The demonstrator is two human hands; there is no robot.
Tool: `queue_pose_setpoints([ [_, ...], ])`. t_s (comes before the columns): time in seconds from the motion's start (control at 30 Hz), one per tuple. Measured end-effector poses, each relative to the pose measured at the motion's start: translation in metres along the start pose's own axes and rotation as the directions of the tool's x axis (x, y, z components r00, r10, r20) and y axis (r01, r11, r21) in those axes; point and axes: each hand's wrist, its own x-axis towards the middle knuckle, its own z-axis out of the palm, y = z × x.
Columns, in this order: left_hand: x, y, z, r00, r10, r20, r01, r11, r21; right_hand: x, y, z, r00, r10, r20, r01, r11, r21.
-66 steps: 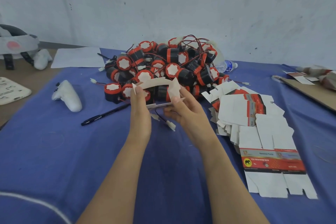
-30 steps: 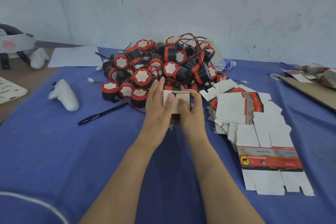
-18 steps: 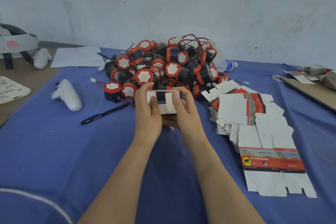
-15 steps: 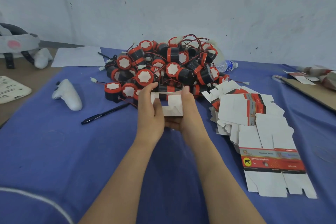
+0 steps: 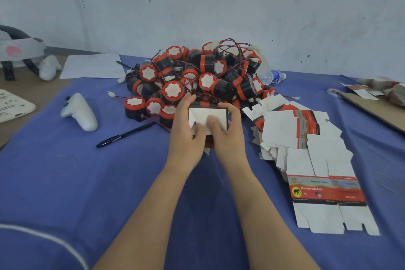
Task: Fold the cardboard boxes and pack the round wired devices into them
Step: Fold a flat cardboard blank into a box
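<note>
Both thumbs (image 5: 213,121) press flat on the white end flaps of a small cardboard box (image 5: 208,116). The other fingers curl round its sides, so the left hand (image 5: 186,131) and the right hand (image 5: 231,138) each grip it, held up just in front of the pile of round wired devices (image 5: 197,79). The step in hand looks like closing one end: the flaps lie folded in under the thumbs, though I cannot tell whether the tuck tab is fully seated. Whether the far end is open is hidden. If this end holds, the next move calls for freeing one hand, turning the open end up and taking a red-and-black device from the pile, wire gathered so it does not snag. More flat box blanks (image 5: 293,136) lie fanned just to the right on the blue cloth (image 5: 87,182); a black pen (image 5: 125,135) and a white controller (image 5: 80,113) lie to the left.
</note>
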Motion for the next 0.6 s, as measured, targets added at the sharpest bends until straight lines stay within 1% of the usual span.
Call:
queue_pose_setpoints([
  [0.13, 0.0011, -0.0024, -0.0005, 0.997, -0.041, -0.059, 0.039, 0.998, -0.041, -0.0022, 0.0006, 0.0019, 0.997, -0.077, 0.024, 0.078, 0.995, -0.062],
  [0.33, 0.0009, -0.0007, 0.0003, 0.997, -0.066, -0.042, 0.058, 0.984, -0.171, -0.0026, -0.0031, 0.0037, 0.997, -0.07, 0.041, 0.07, 0.998, -0.002],
  [0.5, 0.0009, -0.0018, 0.0007, 0.999, 0.009, -0.053, -0.013, 0.997, -0.071, -0.002, -0.0019, 0.0028, 0.999, -0.051, 0.006, 0.051, 0.999, 0.003],
  [0.6, 0.0012, -0.0015, 0.0008, 0.999, 0.007, -0.041, -0.01, 0.997, -0.075, -0.0019, -0.0003, 0.0027, 0.999, -0.043, -0.015, 0.042, 0.999, -0.026],
])
